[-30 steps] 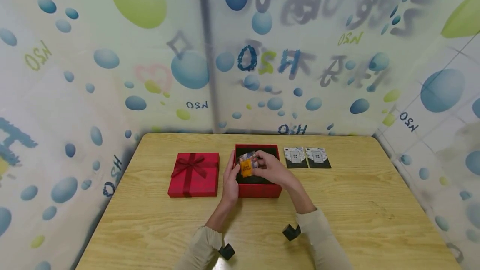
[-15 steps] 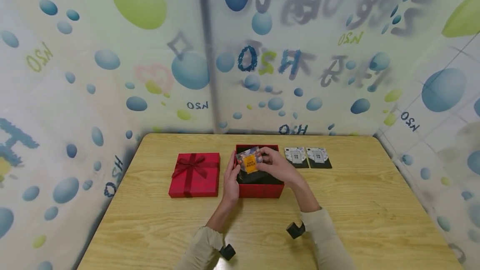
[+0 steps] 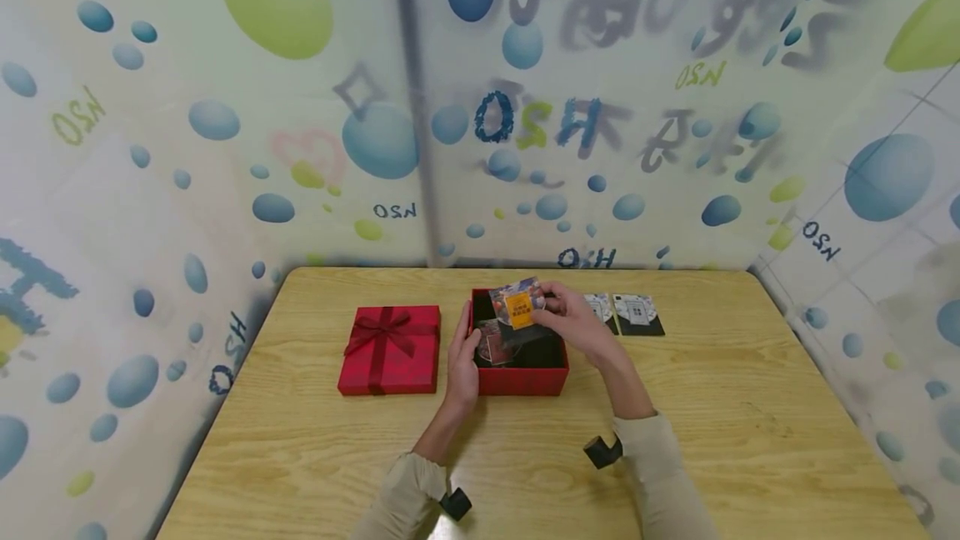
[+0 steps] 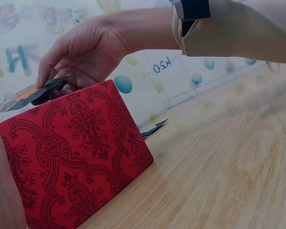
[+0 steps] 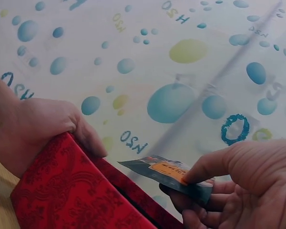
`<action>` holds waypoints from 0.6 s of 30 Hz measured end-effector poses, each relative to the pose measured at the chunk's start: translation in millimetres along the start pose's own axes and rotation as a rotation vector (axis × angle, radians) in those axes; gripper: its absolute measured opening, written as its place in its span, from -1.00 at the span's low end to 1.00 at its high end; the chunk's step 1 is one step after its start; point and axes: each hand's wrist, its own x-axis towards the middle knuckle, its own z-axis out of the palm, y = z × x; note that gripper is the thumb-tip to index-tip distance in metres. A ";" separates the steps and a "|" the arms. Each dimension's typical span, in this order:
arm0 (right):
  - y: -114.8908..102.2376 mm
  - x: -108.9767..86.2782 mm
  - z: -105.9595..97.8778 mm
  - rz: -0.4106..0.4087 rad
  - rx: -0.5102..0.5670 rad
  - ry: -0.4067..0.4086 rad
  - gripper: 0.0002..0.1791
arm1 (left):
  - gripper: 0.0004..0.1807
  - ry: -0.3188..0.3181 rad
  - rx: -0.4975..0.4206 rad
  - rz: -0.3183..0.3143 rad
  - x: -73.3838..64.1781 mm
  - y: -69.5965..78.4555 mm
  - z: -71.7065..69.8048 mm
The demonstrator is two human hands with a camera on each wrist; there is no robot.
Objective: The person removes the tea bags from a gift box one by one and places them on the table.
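My right hand [image 3: 581, 325] pinches a small flat sachet [image 3: 517, 305] with an orange label and floral print, thumb on top and fingers beneath. The sachet is above the open red gift box [image 3: 521, 382], tilted, at the height of the rim in the right wrist view. My left hand [image 3: 462, 361] holds the box's left wall, with the thumb at the rim. Inside the dark-lined box lies another packet [image 3: 497, 348], reddish and dark, partly covered by the held sachet. In the left wrist view, the patterned red wall [image 4: 81, 152] hides the box's inside.
A red lid [image 3: 388, 350] with a dark ribbon bow lies left of the box. To the right are two white and black sachets, one in full view [image 3: 637, 314], the other [image 3: 602, 307] partly behind my right hand. A printed curtain-like wall stands behind the wooden table [image 3: 712, 407].
My right hand has lifted the sachet up and to the right, away from my left hand. The packet underneath has come into view. My left hand stays at the box.
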 end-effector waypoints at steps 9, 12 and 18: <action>2.4 -1.9 -23.7 0.050 -0.001 0.122 -0.49 | -0.37 0.029 0.052 0.022 1.7 0.4 2.4; 6.5 -0.6 -27.7 0.050 0.004 0.174 -0.54 | -0.37 0.030 0.067 0.023 1.1 1.0 0.5; 13.9 -4.0 -40.3 0.032 0.026 0.237 -0.54 | -0.38 0.043 0.053 0.015 0.1 -2.4 1.6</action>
